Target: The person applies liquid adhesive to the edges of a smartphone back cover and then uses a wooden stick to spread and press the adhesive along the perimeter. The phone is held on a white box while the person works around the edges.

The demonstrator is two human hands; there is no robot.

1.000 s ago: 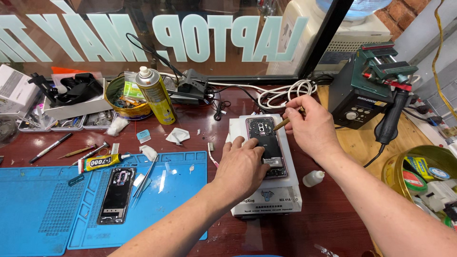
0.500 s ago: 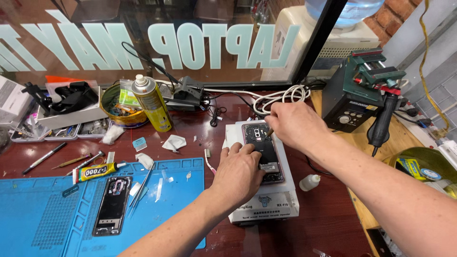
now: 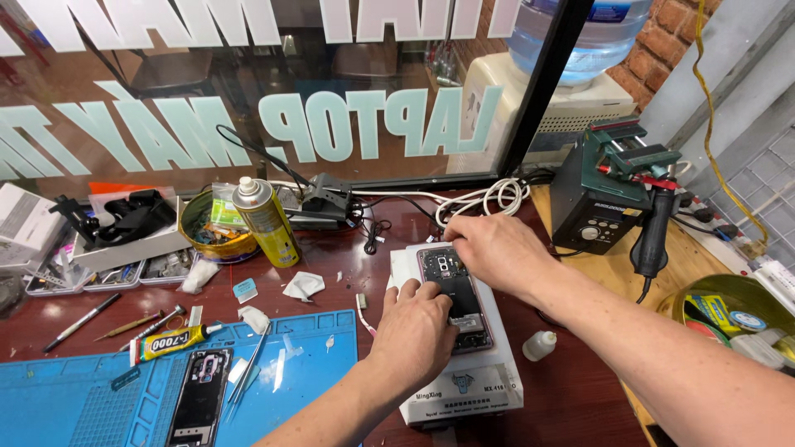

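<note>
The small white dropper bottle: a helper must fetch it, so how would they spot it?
Start at the white heating pad under both hands. Just right of it, on the dark red table, stands the small white dropper bottle, the only bottle there; the yellow spray can stands far left.

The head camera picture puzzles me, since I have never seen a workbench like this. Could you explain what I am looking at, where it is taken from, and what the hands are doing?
The camera sits on a person's head and looks down at their own two bare hands over a dark red table. The left hand presses on an opened phone that lies on a white box-shaped device. The right hand reaches to the phone's top edge; whether it pinches anything I cannot tell. To the left lies a blue work mat with a phone back panel, tweezers and a glue tube. Behind stand a yellow spray can and, at right, a hot-air station.
</note>
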